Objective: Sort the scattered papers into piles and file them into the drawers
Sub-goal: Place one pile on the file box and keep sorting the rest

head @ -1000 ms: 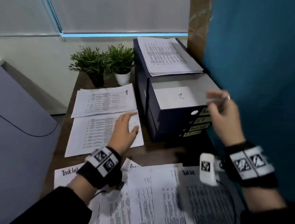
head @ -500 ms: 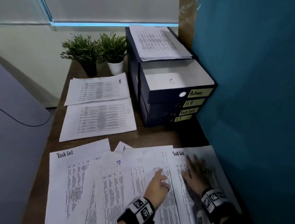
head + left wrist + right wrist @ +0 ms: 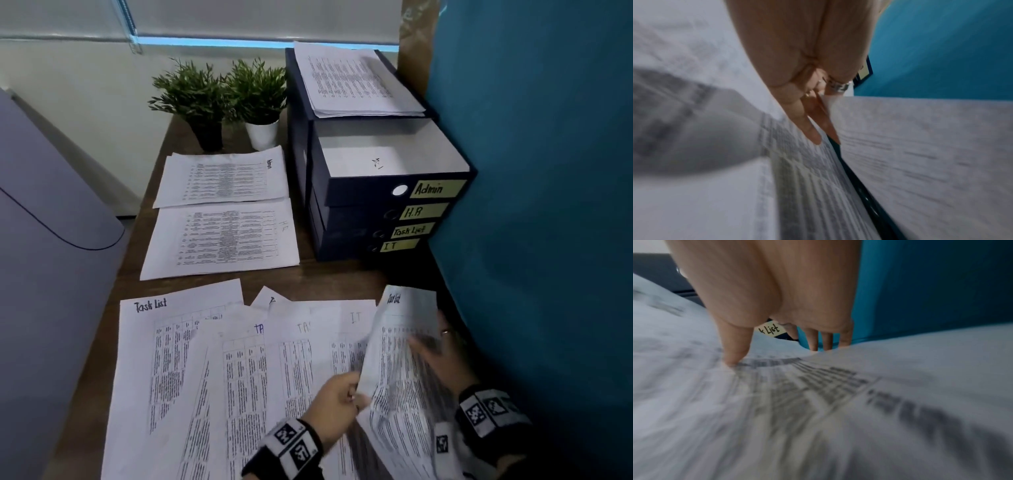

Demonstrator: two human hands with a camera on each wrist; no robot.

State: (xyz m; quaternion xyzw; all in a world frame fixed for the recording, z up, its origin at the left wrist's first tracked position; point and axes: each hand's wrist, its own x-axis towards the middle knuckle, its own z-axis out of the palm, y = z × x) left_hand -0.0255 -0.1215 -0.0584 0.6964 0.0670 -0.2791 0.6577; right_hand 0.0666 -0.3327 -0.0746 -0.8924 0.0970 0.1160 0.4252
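A printed sheet headed "Task List" [image 3: 394,342] is lifted off the front right of the table, curved and tilted. My right hand [image 3: 433,349] pinches it, thumb [image 3: 731,358] on the print, fingers [image 3: 818,342] behind. My left hand [image 3: 339,397] pinches its left edge [image 3: 920,162]. Several scattered sheets [image 3: 239,359] marked Task List and IT lie overlapped beneath. An Admin pile [image 3: 222,178] and an HR pile [image 3: 222,240] lie further back. The dark blue drawer unit [image 3: 356,233] has its top Admin drawer [image 3: 428,188] open, a sheet inside.
Another paper stack [image 3: 352,82] rests on top of the drawer unit. Two potted plants [image 3: 222,99] stand at the table's back. A teal partition [image 3: 548,205] runs close along the right. A grey curved object [image 3: 51,240] borders the table's left edge.
Both hands came down from the open drawer and the HR pile to the front papers. They have lifted the rightmost Task List sheet off the table.
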